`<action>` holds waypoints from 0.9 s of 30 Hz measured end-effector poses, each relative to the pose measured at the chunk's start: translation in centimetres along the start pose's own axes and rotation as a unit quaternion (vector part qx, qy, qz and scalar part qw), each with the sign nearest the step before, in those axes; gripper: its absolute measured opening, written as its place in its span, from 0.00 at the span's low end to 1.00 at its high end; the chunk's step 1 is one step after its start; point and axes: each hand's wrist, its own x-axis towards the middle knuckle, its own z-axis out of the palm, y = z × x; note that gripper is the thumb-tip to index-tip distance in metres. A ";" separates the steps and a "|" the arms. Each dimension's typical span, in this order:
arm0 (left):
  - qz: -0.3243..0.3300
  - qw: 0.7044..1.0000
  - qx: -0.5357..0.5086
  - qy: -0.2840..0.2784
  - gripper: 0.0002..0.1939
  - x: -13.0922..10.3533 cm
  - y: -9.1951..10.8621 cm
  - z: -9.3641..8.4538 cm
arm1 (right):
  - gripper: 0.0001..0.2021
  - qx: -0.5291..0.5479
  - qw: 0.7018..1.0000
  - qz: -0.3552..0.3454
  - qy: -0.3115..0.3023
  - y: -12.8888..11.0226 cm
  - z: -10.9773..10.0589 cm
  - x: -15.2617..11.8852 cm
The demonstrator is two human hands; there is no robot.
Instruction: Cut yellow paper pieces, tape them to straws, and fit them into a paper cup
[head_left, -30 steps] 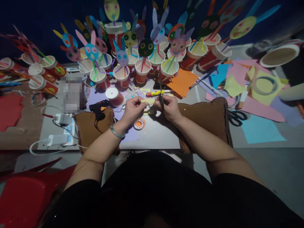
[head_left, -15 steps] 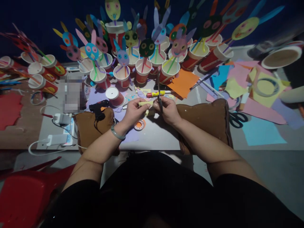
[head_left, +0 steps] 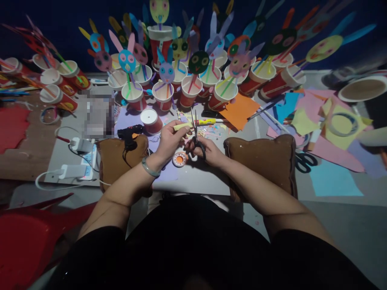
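Observation:
Between thumb and fingers, my left hand (head_left: 169,141) pinches a small strip of yellow paper (head_left: 180,127). Close by on the right, my right hand (head_left: 208,150) grips black-handled scissors (head_left: 196,133), their blades pointing up and slightly parted. The blades stand just right of the paper's end, apart from it as far as I can see. Under my hands lies a round tape roll (head_left: 179,159) with an orange centre. A yellow and red marker (head_left: 207,121) rests behind the scissors, among small paper scraps. An upturned paper cup (head_left: 150,121) stands beyond my left hand.
Several paper cups (head_left: 191,90) with paper rabbit heads on straws line the back. A black glue gun (head_left: 130,132) lies on a brown cushion (head_left: 122,155); another cushion (head_left: 263,161) sits right. Further right are more scissors (head_left: 305,162) and coloured paper (head_left: 335,177). Chargers (head_left: 75,172) stand left.
My right hand has drawn down and slightly left, and the scissors have turned so that both blades show parted. My left hand still holds the yellow paper. The whole view has shifted slightly.

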 end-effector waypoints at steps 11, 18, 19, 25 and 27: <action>0.011 1.000 0.015 -0.005 0.15 -0.1 0.3 -0.1 | 0.32 -0.027 1.000 0.006 0.002 0.0 0.3 -0.2; 0.021 1.000 0.008 -0.008 0.14 -0.1 0.2 -0.1 | 0.31 -0.029 0.999 0.018 0.002 -0.1 0.2 -0.3; 0.022 1.000 0.006 -0.007 0.14 -0.1 0.2 -0.1 | 0.31 -0.030 0.999 0.020 0.002 -0.1 0.2 -0.3; 0.011 1.000 0.000 -0.005 0.14 0.0 0.2 -0.1 | 0.30 -0.033 0.999 0.028 -0.005 -0.2 0.3 -0.4; 0.009 1.000 -0.003 -0.006 0.14 0.0 0.2 -0.1 | 0.29 -0.032 0.999 0.029 -0.003 -0.1 0.3 -0.4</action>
